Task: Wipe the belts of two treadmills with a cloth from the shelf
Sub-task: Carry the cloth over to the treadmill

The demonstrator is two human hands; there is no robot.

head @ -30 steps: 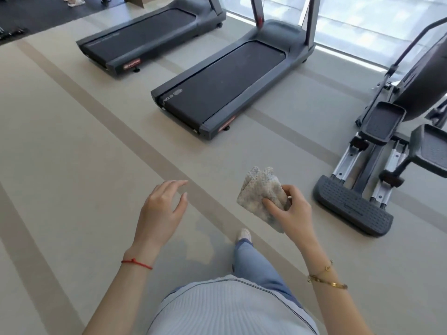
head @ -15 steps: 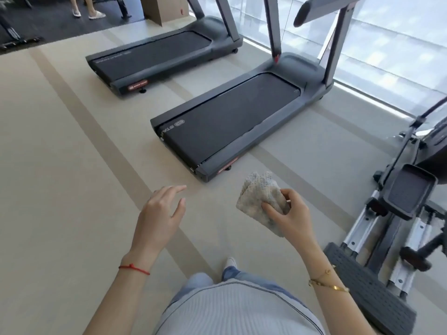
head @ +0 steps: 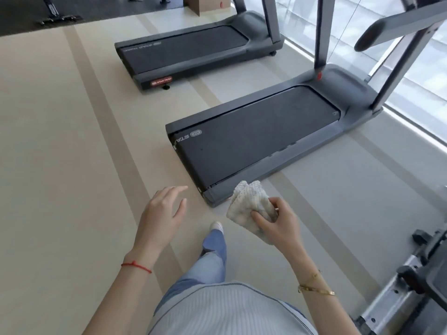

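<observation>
My right hand (head: 275, 223) pinches a folded pale speckled cloth (head: 249, 204), held up just in front of the rear corner of the near treadmill. That near treadmill's dark belt (head: 254, 139) stretches away toward the window. A second treadmill's belt (head: 183, 49) lies farther off to the upper left. My left hand (head: 164, 211) hangs in the air to the left of the cloth, fingers loosely spread and holding nothing.
An elliptical trainer (head: 411, 286) stands at the lower right. The treadmill uprights and handrail (head: 387, 27) rise at the upper right beside the glass wall. A cardboard box (head: 205, 3) sits behind the far treadmill. My foot (head: 216, 226) steps on the beige floor.
I have walked closer to the near treadmill, which now fills more of the view. The elliptical has slid off to the lower right. Both hands keep the same pose.
</observation>
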